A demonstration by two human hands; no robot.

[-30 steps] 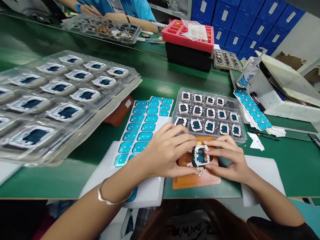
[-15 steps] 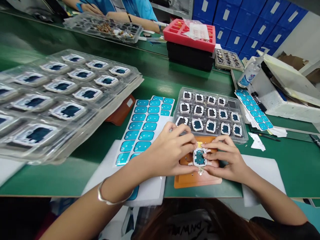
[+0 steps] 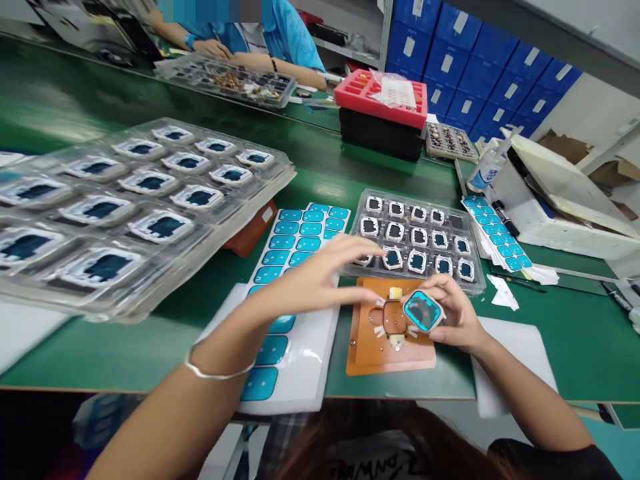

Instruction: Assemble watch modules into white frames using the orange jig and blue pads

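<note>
My right hand (image 3: 459,319) grips a square smartwatch case (image 3: 423,311) by its edge, tilted, with a blue-bordered face turned up toward me. Beneath it and to its left lies an orange fixture plate (image 3: 360,357) with a brown, rounded-square centre and small pale tabs around it. My left hand (image 3: 333,270) is open, fingers stretched out to the right, with nothing between thumb and fingers. It hangs between the fixture and the clear tray (image 3: 407,197) of white watch frames, partly covering the tray's front left pocket. Under my left forearm are sheets of blue rounded-square films (image 3: 270,350).
Stacked clear trays (image 3: 250,230) of white frames fill the left side. A red parts box (image 3: 345,97) sits on a black one at the back. To the right are a pump bottle (image 3: 487,170) and a foam box (image 3: 555,220). A co-worker's arms rest across the bench.
My left hand has let go of the watch case and moved left and up, opening. My right hand has lifted the case off the orange fixture and turned it; its blue-bordered face now shows.
</note>
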